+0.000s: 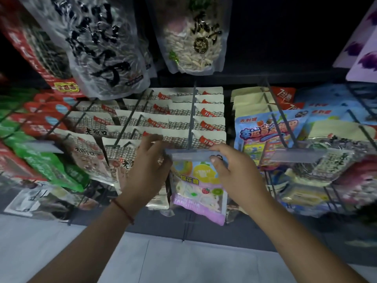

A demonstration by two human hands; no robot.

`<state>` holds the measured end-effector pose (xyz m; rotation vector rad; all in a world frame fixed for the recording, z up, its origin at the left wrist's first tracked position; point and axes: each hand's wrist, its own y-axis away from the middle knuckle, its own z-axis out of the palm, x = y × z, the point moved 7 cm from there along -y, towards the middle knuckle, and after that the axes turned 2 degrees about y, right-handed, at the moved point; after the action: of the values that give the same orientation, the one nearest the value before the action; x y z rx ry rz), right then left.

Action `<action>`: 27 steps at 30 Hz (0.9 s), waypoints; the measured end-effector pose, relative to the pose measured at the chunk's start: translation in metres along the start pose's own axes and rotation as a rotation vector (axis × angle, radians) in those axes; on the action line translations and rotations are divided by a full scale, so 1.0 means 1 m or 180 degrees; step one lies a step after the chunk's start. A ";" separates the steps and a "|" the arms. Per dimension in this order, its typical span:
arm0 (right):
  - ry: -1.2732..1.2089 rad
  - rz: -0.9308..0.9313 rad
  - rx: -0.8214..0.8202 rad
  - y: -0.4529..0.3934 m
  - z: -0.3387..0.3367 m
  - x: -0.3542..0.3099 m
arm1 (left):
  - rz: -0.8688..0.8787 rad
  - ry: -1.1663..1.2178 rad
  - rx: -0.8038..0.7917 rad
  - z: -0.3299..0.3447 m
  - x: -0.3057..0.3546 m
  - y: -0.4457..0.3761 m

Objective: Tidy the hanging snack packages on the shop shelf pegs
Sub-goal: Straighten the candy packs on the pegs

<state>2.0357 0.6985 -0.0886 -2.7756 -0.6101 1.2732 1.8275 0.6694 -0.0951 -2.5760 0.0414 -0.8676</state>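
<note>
Head view: glossy flat pastel snack pouch (201, 193) between both hands.

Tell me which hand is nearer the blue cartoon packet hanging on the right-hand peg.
Right. The right hand pinches the pastel packet just left of the blue cartoon packet; the left hand sits farther left, across the pastel packet.

Fruit snack pouch (201, 190) between hands (145, 174), under label strip (191, 155).
</note>
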 end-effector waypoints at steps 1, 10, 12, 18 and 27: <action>0.0011 0.0011 0.0019 0.004 0.000 0.000 | -0.0045 0.0199 -0.0027 0.001 -0.003 0.003; 0.0000 0.0523 0.0416 0.069 -0.001 0.004 | 0.0138 0.0899 -0.0597 0.003 -0.004 0.044; 0.0059 0.0607 0.0526 0.086 -0.005 0.006 | 0.0644 0.0537 -0.0669 0.014 0.006 0.049; 0.0125 0.0950 0.0764 0.126 -0.034 0.017 | 0.1240 0.0540 -0.1013 0.044 0.048 0.052; -0.0161 0.1135 0.1162 0.157 -0.101 0.077 | 0.1387 0.0476 -0.1755 0.110 0.135 0.050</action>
<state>2.2088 0.5948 -0.1063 -2.6173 0.1216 1.3487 2.0058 0.6446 -0.1164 -2.7993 0.9698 -0.9700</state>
